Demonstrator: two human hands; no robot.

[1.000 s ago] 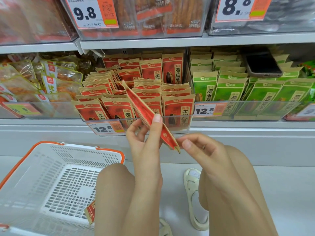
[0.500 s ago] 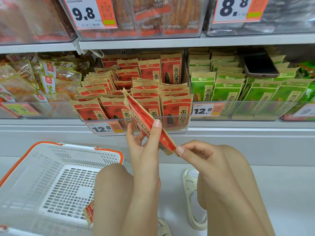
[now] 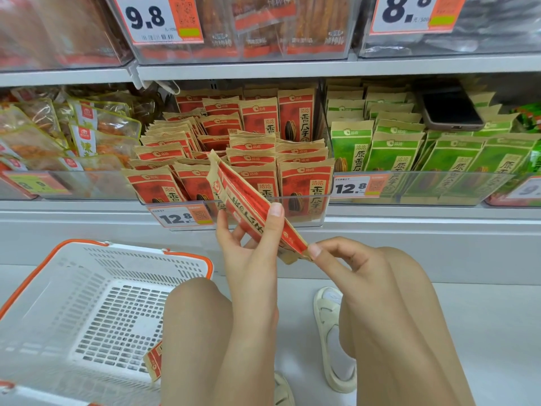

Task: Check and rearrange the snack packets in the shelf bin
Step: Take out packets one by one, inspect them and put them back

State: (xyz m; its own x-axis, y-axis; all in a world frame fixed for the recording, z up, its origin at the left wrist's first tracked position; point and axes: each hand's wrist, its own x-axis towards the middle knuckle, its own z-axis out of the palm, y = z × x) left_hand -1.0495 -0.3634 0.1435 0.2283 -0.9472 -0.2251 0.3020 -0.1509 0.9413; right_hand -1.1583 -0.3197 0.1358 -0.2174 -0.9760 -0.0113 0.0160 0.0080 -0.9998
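A clear shelf bin (image 3: 317, 213) holds several red-and-tan snack packets (image 3: 304, 183) standing in rows. In front of it my left hand (image 3: 253, 259) grips a small stack of the same red packets (image 3: 248, 205), tilted with the top end toward the bin. My right hand (image 3: 342, 259) pinches the stack's lower corner between thumb and fingertips.
A white basket with an orange rim (image 3: 96, 303) stands on the floor at left, one red packet (image 3: 153, 360) in it. Green packets (image 3: 409, 162) fill the bin to the right, with a phone (image 3: 450, 108) lying on them. My knees are below the hands.
The held stack has turned slightly, showing more of its printed face, and my right hand now pinches its lower corner more closely. The view has shifted a little.
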